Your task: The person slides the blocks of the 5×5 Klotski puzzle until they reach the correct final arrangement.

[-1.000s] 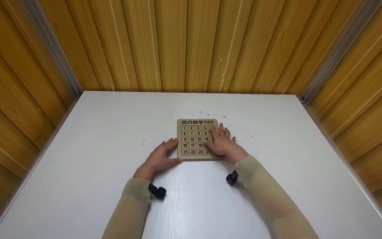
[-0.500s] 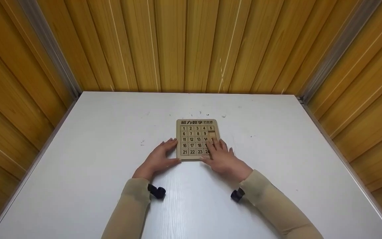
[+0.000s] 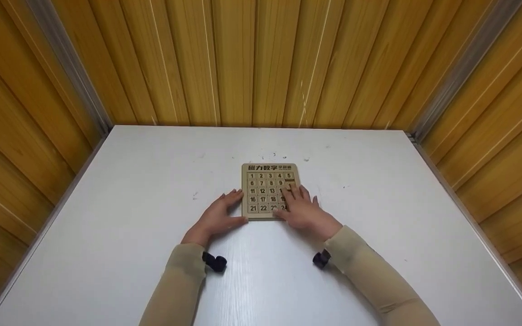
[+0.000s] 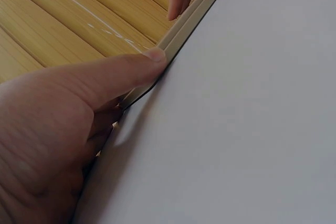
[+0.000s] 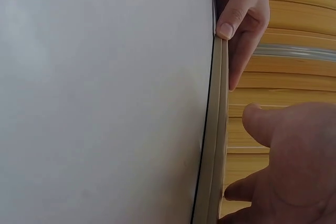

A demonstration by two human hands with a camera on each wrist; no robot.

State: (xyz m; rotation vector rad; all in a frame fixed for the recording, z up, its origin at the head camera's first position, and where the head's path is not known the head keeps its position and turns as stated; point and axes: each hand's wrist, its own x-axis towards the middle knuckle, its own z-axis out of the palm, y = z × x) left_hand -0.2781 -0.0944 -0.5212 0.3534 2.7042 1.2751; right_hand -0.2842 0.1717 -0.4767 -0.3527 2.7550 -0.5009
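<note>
A wooden sliding number puzzle [image 3: 263,191] lies flat on the white table, its numbered tiles in rows under a printed heading. At its near left corner my left hand [image 3: 215,215] grips the frame, thumb on the front edge and fingers along the left side. In the left wrist view that thumb [image 4: 126,74] presses the frame's edge. My right hand [image 3: 306,213] lies over the puzzle's right column with extended fingers, fingertips on a tile [image 3: 289,185] below the 5. A narrow dark gap shows between these two tiles. The right hand hides the lower right tiles.
The white table [image 3: 161,154] has small dark marks behind the puzzle. Wood-patterned panels [image 3: 238,63] enclose its back and sides. Each wrist carries a small black camera, the left camera [image 3: 215,262] close above the table.
My right hand first drew back toward me, uncovering an empty slot below the 5. It then moved slightly forward, sliding a tile into most of that slot. The left hand stayed put.
</note>
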